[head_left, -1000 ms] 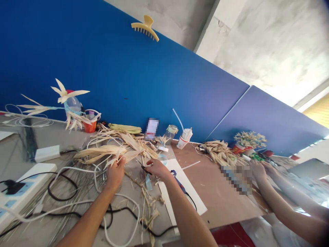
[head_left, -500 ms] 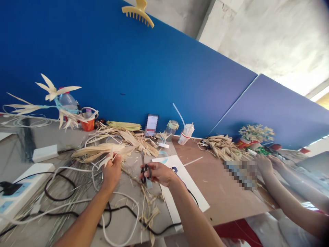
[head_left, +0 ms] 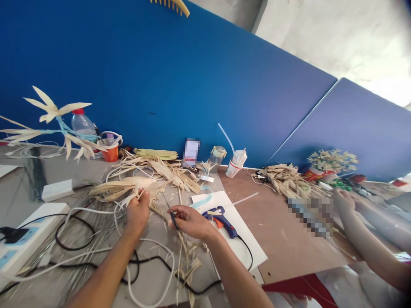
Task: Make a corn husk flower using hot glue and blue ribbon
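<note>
My left hand (head_left: 137,212) is closed on a bundle of dried corn husk strips (head_left: 123,188) that lies across the grey table. My right hand (head_left: 192,222) grips black-handled scissors (head_left: 172,215), blades pointing up and left toward the husk. Loose husk scraps (head_left: 188,261) lie below my right hand. A blue glue gun (head_left: 221,220) rests on a white sheet (head_left: 231,231) just right of my right hand.
White and black cables (head_left: 150,265) loop over the table near my arms. A power strip (head_left: 19,244) sits at left. A bottle (head_left: 81,124), an orange cup (head_left: 111,152) and husk flowers (head_left: 54,113) stand by the blue partition (head_left: 192,77). Another person's hand (head_left: 345,201) works at right near another husk pile (head_left: 285,179).
My right hand lowered and turned the scissors, their handles now tucked in the hand. The view shifted, uncovering the blue glue gun. My left hand stayed on the husk.
</note>
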`<action>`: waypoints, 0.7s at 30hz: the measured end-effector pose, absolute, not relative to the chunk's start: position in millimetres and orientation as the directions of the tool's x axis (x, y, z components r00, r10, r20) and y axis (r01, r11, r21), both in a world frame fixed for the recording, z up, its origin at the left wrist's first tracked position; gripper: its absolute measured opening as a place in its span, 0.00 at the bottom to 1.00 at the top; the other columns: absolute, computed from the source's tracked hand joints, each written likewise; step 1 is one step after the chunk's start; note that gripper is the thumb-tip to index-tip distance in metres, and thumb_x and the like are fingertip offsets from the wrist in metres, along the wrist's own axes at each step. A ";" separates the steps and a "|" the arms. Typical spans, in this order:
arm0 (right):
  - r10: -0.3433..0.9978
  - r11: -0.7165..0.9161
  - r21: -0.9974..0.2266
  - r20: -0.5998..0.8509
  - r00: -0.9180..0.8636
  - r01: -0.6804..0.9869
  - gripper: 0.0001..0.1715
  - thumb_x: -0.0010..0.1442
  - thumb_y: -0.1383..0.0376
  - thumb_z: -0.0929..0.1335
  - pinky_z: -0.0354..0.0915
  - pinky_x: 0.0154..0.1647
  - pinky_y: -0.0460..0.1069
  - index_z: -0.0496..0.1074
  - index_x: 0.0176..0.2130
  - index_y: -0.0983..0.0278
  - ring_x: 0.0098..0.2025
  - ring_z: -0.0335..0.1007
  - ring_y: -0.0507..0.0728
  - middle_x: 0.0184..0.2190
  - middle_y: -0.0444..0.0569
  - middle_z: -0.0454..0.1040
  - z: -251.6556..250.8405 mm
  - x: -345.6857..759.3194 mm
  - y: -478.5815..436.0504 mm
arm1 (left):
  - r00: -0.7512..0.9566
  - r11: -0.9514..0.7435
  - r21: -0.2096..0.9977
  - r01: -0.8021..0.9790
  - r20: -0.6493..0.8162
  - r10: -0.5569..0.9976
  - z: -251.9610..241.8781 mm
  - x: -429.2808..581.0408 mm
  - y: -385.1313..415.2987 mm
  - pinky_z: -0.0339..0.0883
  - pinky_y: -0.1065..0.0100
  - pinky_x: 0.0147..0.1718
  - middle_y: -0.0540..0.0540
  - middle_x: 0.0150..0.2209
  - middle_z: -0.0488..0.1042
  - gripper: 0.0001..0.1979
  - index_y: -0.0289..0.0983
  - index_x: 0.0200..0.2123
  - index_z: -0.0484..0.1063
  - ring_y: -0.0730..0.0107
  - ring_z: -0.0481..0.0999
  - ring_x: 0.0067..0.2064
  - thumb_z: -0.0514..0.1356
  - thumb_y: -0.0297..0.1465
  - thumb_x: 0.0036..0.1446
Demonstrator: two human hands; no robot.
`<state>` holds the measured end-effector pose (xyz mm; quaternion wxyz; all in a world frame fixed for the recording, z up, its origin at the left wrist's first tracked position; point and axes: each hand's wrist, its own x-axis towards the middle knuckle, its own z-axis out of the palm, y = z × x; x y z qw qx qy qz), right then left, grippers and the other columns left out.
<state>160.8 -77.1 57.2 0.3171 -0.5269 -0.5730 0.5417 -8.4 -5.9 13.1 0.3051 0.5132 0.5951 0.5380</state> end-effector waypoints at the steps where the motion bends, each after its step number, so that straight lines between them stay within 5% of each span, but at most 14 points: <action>1: 0.959 -0.098 -0.944 -0.174 -0.224 0.314 0.16 0.51 0.61 0.70 0.55 0.26 0.43 0.73 0.41 0.64 0.25 0.58 0.49 0.23 0.40 0.65 53.4 158.5 -72.8 | -0.267 -0.104 0.953 0.286 0.183 0.946 11.6 -8.3 -5.9 0.62 0.66 0.28 0.50 0.19 0.66 0.13 0.39 0.23 0.64 0.64 0.68 0.25 0.52 0.41 0.54; 8: 0.980 0.006 -0.912 -0.076 -0.184 0.410 0.18 0.52 0.61 0.69 0.55 0.25 0.43 0.73 0.43 0.64 0.25 0.58 0.49 0.23 0.40 0.65 37.3 152.5 -55.4 | -0.199 -0.035 0.969 0.246 0.086 0.976 11.9 -4.9 -10.5 0.66 0.62 0.34 0.47 0.25 0.74 0.15 0.36 0.34 0.73 0.59 0.73 0.31 0.55 0.42 0.52; 11: 0.985 0.017 -0.914 -0.055 -0.165 0.406 0.19 0.52 0.61 0.69 0.56 0.26 0.44 0.73 0.44 0.64 0.25 0.57 0.49 0.23 0.40 0.65 35.0 154.6 -54.3 | -0.161 -0.013 0.997 -0.077 0.000 0.987 15.1 2.2 -12.4 0.69 0.61 0.38 0.44 0.31 0.77 0.13 0.35 0.33 0.75 0.60 0.75 0.34 0.60 0.39 0.49; 14: 0.987 0.033 -0.905 -0.037 -0.156 0.425 0.18 0.52 0.61 0.69 0.57 0.27 0.44 0.73 0.44 0.63 0.26 0.58 0.50 0.24 0.41 0.66 32.6 158.2 -53.1 | 0.004 0.107 0.855 -0.508 -0.122 0.992 18.2 6.5 -12.5 0.71 0.60 0.43 0.44 0.40 0.79 0.10 0.35 0.34 0.75 0.61 0.77 0.41 0.64 0.31 0.46; 21: 0.986 0.051 -0.905 -0.020 -0.163 0.423 0.19 0.53 0.61 0.69 0.57 0.28 0.44 0.72 0.45 0.62 0.26 0.60 0.50 0.25 0.41 0.67 25.1 168.9 -51.0 | 0.257 0.361 0.661 -0.658 -0.253 0.933 27.9 0.2 -12.4 0.74 0.58 0.45 0.38 0.43 0.79 0.16 0.30 0.41 0.74 0.56 0.78 0.45 0.58 0.16 0.49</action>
